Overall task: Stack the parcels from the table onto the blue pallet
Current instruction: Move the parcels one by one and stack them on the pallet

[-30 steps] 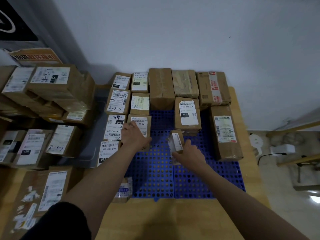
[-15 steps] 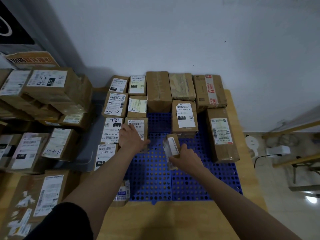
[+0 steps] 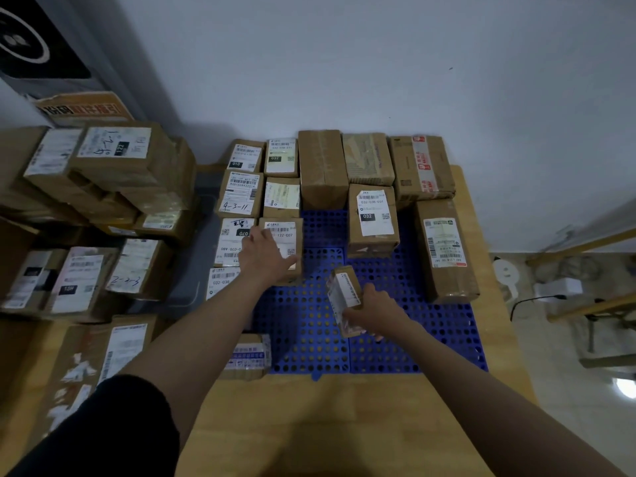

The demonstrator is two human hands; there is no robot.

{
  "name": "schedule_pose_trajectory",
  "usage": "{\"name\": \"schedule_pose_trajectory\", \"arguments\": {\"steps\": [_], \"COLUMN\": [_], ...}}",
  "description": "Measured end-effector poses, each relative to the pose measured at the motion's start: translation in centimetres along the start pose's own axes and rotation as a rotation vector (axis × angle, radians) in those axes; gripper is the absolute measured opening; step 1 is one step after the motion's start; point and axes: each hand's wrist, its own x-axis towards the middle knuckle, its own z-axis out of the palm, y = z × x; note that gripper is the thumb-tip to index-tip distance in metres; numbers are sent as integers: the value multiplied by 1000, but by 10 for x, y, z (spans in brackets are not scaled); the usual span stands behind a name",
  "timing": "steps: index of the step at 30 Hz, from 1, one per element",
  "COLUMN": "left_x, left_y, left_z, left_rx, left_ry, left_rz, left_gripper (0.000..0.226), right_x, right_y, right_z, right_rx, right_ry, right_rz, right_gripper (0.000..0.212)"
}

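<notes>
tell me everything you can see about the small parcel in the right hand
The small parcel is a narrow brown cardboard box with a white printed label on the face turned left; the print is too blurred to read. It is tilted, held over the bare middle of the blue pallet; whether its lower end touches the pallet cannot be told. The right hand grips its near end and right side. It stands apart from the other parcels.

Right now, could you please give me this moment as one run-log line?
left hand: flat on labelled parcel | right hand: holding small parcel over blue pallet | stacking: unfinished
</notes>
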Motion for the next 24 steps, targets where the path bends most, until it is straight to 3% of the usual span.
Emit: {"name": "schedule_pose_trajectory", "arguments": {"steps": [8,13,17,21,24], "left_x": [-29,-41,-54,-65,-66], "left_y": [-45,-84,-98,-108,-115], "left_z": [-11,-4,3,7,14], "left_rx": [-75,-59,15,45,40], "left_ry": [16,-87,-170,-268,-285], "left_rz": [-21,-16,16,70,108], "left_gripper": [83,75,85,113,120], "right_x": [-1,1,3,7,9], "right_y": [-52,-84,-99,-108,-110], "right_z": [29,46,57,68,76], "right_rx": [18,28,2,-7,-26], "right_ry": [-127,-110,-59,-7,22], "right_rz": [-97,-134,-170,-196,-194], "right_gripper": [76,74,79,66,69]}}
